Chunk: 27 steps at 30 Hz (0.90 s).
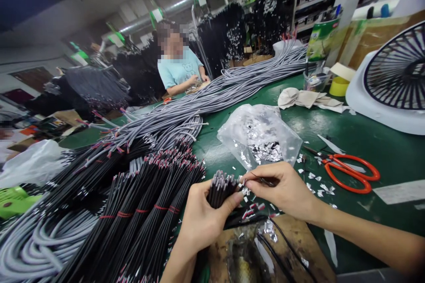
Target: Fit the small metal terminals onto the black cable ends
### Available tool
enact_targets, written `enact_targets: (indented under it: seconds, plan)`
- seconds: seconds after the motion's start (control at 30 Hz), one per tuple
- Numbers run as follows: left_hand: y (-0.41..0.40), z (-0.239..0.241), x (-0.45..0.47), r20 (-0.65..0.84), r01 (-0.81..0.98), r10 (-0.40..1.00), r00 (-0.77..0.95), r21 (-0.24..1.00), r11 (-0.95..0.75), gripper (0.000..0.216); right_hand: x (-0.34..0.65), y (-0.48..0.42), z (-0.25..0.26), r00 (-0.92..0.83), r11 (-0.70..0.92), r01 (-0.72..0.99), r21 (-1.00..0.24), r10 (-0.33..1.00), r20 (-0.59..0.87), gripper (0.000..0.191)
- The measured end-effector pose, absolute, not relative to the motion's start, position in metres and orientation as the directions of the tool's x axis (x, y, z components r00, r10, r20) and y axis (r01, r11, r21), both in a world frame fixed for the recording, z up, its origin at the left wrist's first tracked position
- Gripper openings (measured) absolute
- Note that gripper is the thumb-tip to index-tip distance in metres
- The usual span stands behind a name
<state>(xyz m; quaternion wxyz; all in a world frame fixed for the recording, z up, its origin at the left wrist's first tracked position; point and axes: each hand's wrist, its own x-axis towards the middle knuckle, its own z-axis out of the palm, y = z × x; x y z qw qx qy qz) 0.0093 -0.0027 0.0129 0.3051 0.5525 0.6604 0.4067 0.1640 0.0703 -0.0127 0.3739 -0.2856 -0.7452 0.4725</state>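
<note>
My left hand is wrapped round a bundle of black cables, whose cut ends point up and away. The thumb lies across the near right side of the bundle. At its right edge, my right hand is closed in a pinch beside one cable end. A slim dark tool, perhaps tweezers, shows partly between its fingers; the rest is hidden. Scraps of silver foil lie just below the fingertips. Beyond the hands is a clear plastic bag with silver foil bits in it.
Orange-handled scissors lie on the green table at right, near a white fan. Bundles of black cables tied with red bands fill the left. Long grey cables cross the back, where a person sits. A brown board is in front.
</note>
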Motion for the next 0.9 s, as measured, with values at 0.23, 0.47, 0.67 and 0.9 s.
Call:
enact_targets:
  seconds: [0.23, 0.47, 0.67, 0.9]
  plan:
    - [-0.005, 0.018, 0.014, -0.082, 0.380, 0.996, -0.037, 0.920, 0.090, 0.018, 0.162, 0.082, -0.020, -0.471, 0.425, 0.246, -0.871, 0.838, 0.276, 0.033]
    - [0.002, 0.015, 0.004, 0.058, 0.437, 0.980, -0.188, 0.899, 0.031, 0.018, 0.163, 0.073, -0.012, -0.508, 0.480, 0.132, -0.868, 0.784, 0.356, 0.029]
    - [-0.001, 0.007, 0.002, 0.169, 0.590, 0.948, -0.271, 0.807, 0.026, 0.020, 0.167, 0.072, -0.010, -0.549, 0.528, 0.113, -0.842, 0.739, 0.390, 0.023]
    - [0.000, 0.010, 0.004, 0.203, 0.605, 0.945, -0.255, 0.796, -0.007, 0.018, 0.168, 0.077, -0.006, -0.592, 0.547, 0.093, -0.832, 0.703, 0.396, 0.020]
